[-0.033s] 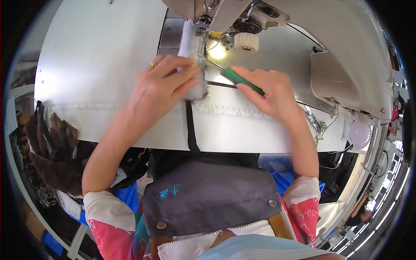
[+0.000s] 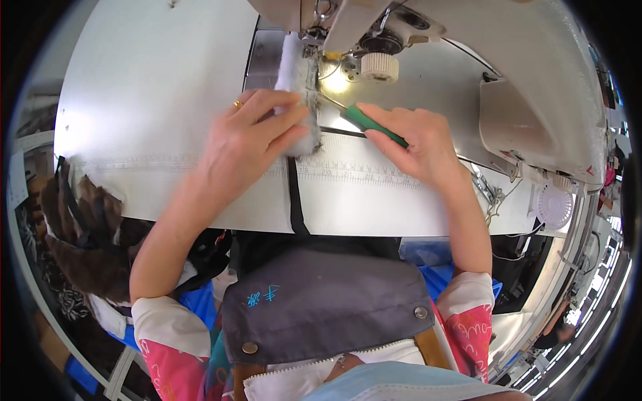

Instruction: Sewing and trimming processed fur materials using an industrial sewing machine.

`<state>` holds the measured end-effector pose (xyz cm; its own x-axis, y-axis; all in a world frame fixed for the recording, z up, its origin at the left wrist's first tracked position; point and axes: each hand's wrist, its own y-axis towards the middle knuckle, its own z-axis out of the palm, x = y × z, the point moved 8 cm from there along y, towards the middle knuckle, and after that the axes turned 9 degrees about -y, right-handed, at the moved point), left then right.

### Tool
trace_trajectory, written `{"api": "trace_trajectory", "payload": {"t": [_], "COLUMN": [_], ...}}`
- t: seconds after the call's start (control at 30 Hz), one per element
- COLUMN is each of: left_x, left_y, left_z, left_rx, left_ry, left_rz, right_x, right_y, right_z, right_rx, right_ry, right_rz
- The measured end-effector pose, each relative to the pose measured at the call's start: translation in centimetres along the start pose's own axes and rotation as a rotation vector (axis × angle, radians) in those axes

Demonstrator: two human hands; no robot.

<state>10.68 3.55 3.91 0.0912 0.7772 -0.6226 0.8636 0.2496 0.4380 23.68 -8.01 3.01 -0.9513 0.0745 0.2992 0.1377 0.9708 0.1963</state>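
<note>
A pale grey-white furry strip (image 2: pixel 291 67) runs lengthwise under the presser foot (image 2: pixel 311 45) of a sewing machine (image 2: pixel 535 80). My left hand (image 2: pixel 247 137) lies over the strip's near part, fingers bent and pinching it. In my right hand (image 2: pixel 418 144) is a green-handled tool (image 2: pixel 364 119) whose thin metal shaft reaches left to the strip's right edge, just short of the machine's foot; its tip is hard to make out. A black tape (image 2: pixel 294 200) extends from beneath the strip toward the table's front edge.
The white table (image 2: pixel 134 80) has a printed measuring scale. Brown fur pieces (image 2: pixel 87 247) hang at the left. A small white fan (image 2: pixel 554 206) and metal implements (image 2: pixel 488 194) sit at the right. Blue material (image 2: pixel 435 267) shows below the table. A person (image 2: pixel 558 327) is at the far lower right.
My left hand and forearm have shifted very slightly, with the furry strip's near end a touch lower. My right hand looks unmoved.
</note>
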Motion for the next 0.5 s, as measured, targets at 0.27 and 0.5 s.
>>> {"api": "trace_trajectory", "payload": {"t": [0.27, 0.5], "left_x": [1.4, 1.8], "left_y": [0.4, 1.5], "left_z": [0.1, -0.1], "left_rx": [-0.03, -0.065], "left_ry": [-0.043, 0.001], "left_rz": [-0.02, 0.037], "right_x": [-1.2, -0.4], "right_y": [1.0, 0.6], "right_z": [0.5, -0.2], "right_rx": [-0.076, -0.074], "right_ry": [0.072, 0.037], "right_rz": [0.049, -0.028]}}
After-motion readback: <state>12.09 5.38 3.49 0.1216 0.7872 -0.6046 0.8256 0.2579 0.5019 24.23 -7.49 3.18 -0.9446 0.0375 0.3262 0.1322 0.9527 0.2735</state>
